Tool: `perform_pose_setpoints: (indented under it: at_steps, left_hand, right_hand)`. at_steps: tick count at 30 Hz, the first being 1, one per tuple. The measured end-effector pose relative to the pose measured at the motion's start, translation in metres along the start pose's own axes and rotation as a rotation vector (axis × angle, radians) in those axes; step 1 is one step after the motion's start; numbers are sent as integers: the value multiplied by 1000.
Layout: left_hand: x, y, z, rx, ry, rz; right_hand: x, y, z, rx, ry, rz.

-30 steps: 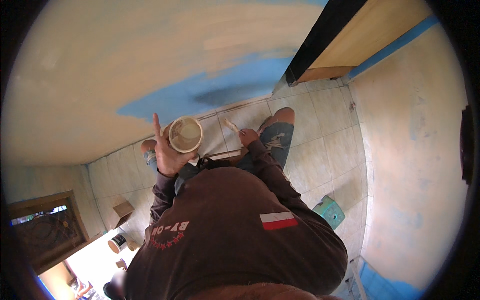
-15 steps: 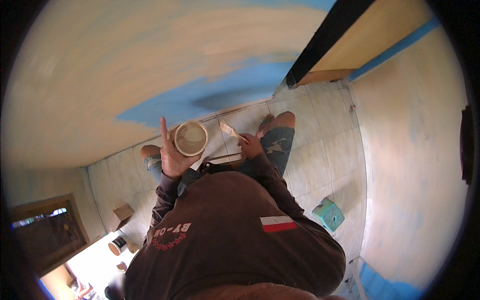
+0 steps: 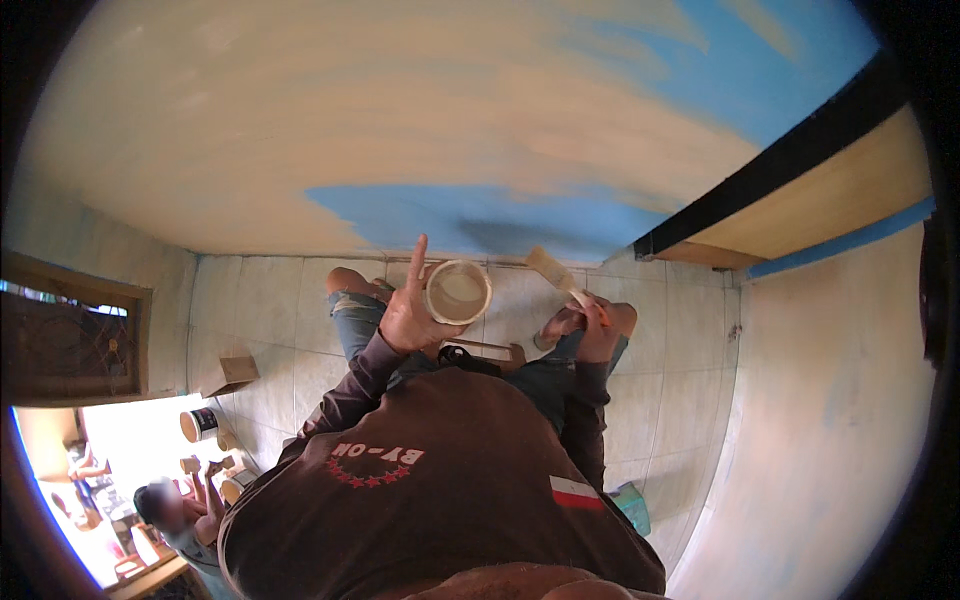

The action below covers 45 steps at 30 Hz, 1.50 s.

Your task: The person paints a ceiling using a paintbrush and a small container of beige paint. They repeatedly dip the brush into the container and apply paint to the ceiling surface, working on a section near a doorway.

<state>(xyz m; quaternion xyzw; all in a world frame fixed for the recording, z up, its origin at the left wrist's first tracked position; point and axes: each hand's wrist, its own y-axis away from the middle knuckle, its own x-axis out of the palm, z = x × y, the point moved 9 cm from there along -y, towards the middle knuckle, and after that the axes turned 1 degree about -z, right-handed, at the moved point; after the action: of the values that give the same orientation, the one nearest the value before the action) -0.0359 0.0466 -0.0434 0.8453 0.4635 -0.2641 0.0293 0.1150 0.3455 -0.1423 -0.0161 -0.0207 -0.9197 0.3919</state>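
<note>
My left hand [image 3: 403,318] is wrapped round a pale round paint tub [image 3: 486,307], its index finger sticking up along the side. Light cream-coloured liquid shows inside the tub. To the right, my right hand [image 3: 594,328] grips a flat paintbrush [image 3: 552,270] by its handle, bristles pointing up and left. The brush is near the foot of the wall [image 3: 380,120]; whether it touches cannot be made out. That wall is mostly beige, with a low blue patch [image 3: 400,212] in front of me and more blue at the upper right.
A black-edged door [image 3: 790,170] stands at the right. A brown box [image 3: 233,373] and a paint bucket [image 3: 199,425] are on the left floor. Another person [image 3: 190,510] is at the lower left. A teal plastic stool [image 3: 632,508] is partly hidden by my right side.
My view has turned, so the walls and floor sit differently. Both hands still hold the tub and brush; the brush now appears closer to the wall. Another person has come into view.
</note>
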Motion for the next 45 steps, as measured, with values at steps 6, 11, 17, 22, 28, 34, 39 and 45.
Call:
perform_pose_setpoints:
  at_steps: [6, 11, 17, 22, 28, 34, 39, 45]
  left_hand:
    - [4, 4, 3, -6, -1, 29]
    - [5, 4, 0, 14, -20, 67]
    - [10, 1, -13, 64, -17, 93]
    - [11, -4, -32, 220, -6, 86]
    - [18, -5, -33, 219, 61, 115]
    - [23, -5, -25, 205, 59, 151]
    - [25, -6, -24, 205, 50, 129]
    - [27, -8, -20, 159, 36, 164]
  right_hand:
    - [-17, -11, 39, -54, -163, -118]
    - [8, -5, 89, -94, -207, -35]
    - [53, 11, 149, -154, 80, 174]
    - [92, 18, 193, -371, 109, 382]
    - [119, 25, 209, -443, 294, 495]
    - [128, 23, 207, -453, 395, 535]
    - [125, 24, 200, -415, 367, 517]
    - [116, 21, 194, -453, 318, 453]
